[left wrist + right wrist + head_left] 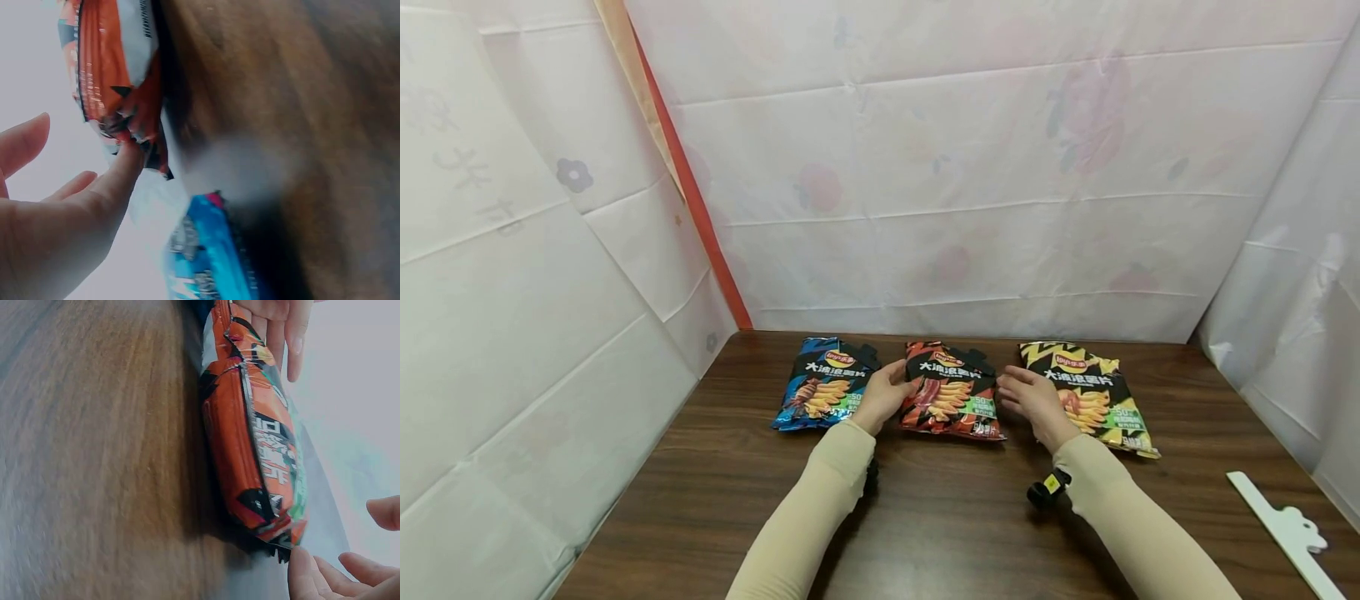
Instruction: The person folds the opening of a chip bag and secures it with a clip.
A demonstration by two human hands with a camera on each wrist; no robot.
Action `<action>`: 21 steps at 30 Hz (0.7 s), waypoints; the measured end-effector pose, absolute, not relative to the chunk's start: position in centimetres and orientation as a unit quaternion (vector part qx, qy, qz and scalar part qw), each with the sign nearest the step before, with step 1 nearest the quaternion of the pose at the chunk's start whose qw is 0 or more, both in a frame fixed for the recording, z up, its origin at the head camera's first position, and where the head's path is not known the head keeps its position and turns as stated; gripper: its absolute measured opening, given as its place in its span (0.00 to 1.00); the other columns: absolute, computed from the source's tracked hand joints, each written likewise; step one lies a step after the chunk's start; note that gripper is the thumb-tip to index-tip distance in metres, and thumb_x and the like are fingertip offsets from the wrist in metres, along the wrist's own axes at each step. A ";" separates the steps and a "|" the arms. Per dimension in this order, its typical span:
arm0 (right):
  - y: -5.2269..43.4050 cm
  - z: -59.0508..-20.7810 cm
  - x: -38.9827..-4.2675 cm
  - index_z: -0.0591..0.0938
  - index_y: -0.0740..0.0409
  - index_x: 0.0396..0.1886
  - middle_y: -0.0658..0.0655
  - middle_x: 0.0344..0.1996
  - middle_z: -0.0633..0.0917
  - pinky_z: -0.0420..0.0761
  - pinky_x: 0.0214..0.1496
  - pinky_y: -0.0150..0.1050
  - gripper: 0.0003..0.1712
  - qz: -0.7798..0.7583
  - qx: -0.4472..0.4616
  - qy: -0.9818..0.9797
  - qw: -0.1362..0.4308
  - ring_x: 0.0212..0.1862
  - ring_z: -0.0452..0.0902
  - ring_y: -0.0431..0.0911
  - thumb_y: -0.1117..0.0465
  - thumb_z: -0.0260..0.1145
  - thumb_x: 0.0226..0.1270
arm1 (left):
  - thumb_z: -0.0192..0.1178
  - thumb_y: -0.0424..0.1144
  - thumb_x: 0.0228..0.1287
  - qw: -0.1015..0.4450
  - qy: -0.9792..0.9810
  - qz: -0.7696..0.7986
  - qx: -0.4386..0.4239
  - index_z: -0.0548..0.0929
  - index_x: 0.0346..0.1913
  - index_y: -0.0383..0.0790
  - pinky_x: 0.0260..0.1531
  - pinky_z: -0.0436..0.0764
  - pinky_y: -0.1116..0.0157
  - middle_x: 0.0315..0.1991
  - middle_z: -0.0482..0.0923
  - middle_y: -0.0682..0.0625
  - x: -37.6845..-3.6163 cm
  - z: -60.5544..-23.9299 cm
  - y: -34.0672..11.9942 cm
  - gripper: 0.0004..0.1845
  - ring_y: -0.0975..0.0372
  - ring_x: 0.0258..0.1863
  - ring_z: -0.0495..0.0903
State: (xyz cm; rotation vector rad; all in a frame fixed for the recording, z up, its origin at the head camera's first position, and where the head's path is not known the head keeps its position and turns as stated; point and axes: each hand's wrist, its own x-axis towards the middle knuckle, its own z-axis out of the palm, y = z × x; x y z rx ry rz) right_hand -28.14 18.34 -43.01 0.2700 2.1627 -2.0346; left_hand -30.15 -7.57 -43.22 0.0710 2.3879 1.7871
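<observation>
A red chip bag [951, 400] lies face up on the table between two other bags. My left hand [882, 398] is at its left edge; in the left wrist view a straight finger [122, 172] touches the bag's end while the thumb stands apart. My right hand [1037, 404] is at the bag's right edge, fingers extended, with a fingertip [300, 559] right at the bottom corner in the right wrist view. To the left lies a blue chip bag [820, 387], partly behind the left hand. The yellow chip bag [1105, 400] lies beyond the right hand.
A white flat strip [1273, 521] with a scalloped bump lies near the right edge of the brown wooden table [940, 517]. White patterned sheeting [962, 167] hangs behind and on both sides. A red-orange ribbon [700, 212] runs down the left back corner.
</observation>
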 end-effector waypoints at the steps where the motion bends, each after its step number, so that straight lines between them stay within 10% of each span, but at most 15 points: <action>1: 18.4 -42.9 -28.1 0.57 0.61 0.77 0.68 0.71 0.65 0.70 0.69 0.50 0.34 -0.680 0.091 0.724 0.077 0.71 0.65 0.59 0.57 0.54 0.77 | 0.59 0.36 0.70 0.077 0.800 0.595 0.026 0.63 0.74 0.40 0.67 0.68 0.49 0.73 0.63 0.40 -30.1 -43.1 -7.5 0.32 0.47 0.71 0.64; 12: 21.1 -40.8 -27.0 0.53 0.58 0.79 0.65 0.74 0.61 0.70 0.70 0.48 0.37 -0.656 0.052 0.751 0.063 0.73 0.61 0.59 0.53 0.55 0.77 | 0.58 0.38 0.71 0.038 0.799 0.596 0.076 0.65 0.74 0.45 0.67 0.68 0.48 0.74 0.63 0.43 -28.8 -41.5 -5.7 0.30 0.48 0.73 0.62; 21: 25.1 -39.6 -25.6 0.53 0.58 0.78 0.68 0.69 0.67 0.82 0.51 0.39 0.40 -0.566 0.023 0.824 0.011 0.67 0.69 0.60 0.45 0.53 0.76 | 0.58 0.43 0.72 0.042 0.794 0.591 0.136 0.63 0.74 0.45 0.66 0.70 0.51 0.74 0.62 0.44 -27.8 -41.5 -3.5 0.31 0.52 0.73 0.63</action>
